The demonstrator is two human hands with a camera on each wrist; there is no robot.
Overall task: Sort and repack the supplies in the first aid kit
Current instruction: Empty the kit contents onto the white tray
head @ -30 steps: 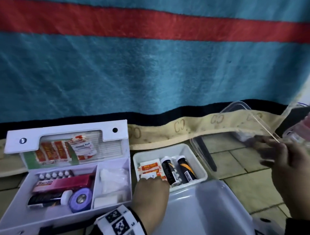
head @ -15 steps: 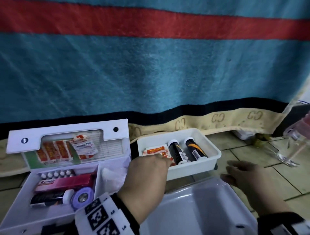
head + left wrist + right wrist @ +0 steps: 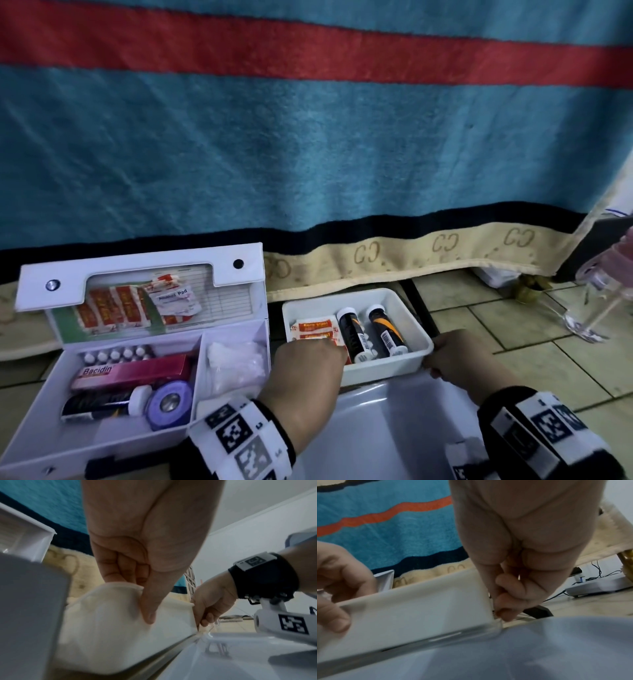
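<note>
White plastic tray [image 3: 404, 365], light and rigid though its bottles [image 3: 370, 334] may roll, is pinched at opposite ends by left hand [image 3: 308, 370] and right hand [image 3: 459, 359] fingers [image 3: 503, 612].

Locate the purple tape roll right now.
Head view, lower left: the purple tape roll lies in the open first aid kit, front of its left compartment, beside the dark bottle's white cap.

White tray [image 3: 404, 368] between my hands, two dark tubes [image 3: 368, 334] and orange packets [image 3: 313, 327] inside. First aid kit [image 3: 41, 442] open on floor at left: pink box [image 3: 133, 370], purple tape roll [image 3: 169, 404], vials [image 3: 114, 354].
</note>
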